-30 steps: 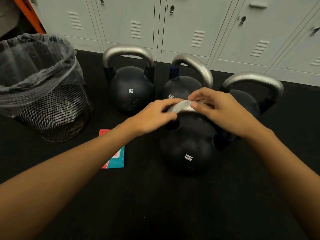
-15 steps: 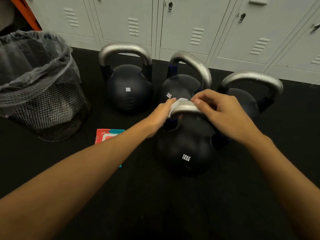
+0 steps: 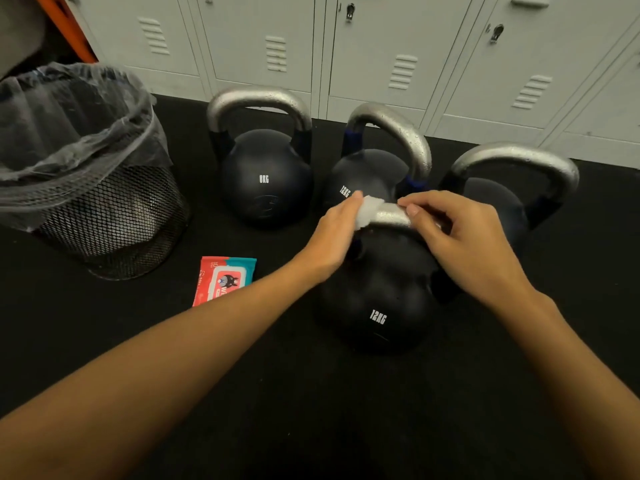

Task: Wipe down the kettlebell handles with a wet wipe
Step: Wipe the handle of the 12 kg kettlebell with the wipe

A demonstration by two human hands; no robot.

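- Pale grey metal lockers line the back wall, and black rubber flooring runs under everything, which suits heavy iron that has to sit on the ground without sliding.
- Nearest me stands the black round kettlebell marked 12KG; I work on it first, I judge, because it is closest to my reach.
- My left hand curls round the left end of its silver steel handle, pressing the white wet wipe against the bar so the cloth wraps the curve where the handle turns down.
- My right hand pinches the same handle further right, fingertips on top; I take this as steadying the bell so the rubbing does not rock it.
- Three more black kettlebells stand behind: one marked 8KG at the left, a second 12KG one in the middle, and an unlabelled one at the right, close together so I can go from handle to handle.
- A red and teal pack of wet wipes lies flat on the floor just left of my forearm, handy for a fresh sheet.
- A black wire-mesh bin with a clear plastic liner stands at the left, near enough to drop the used wipe in.
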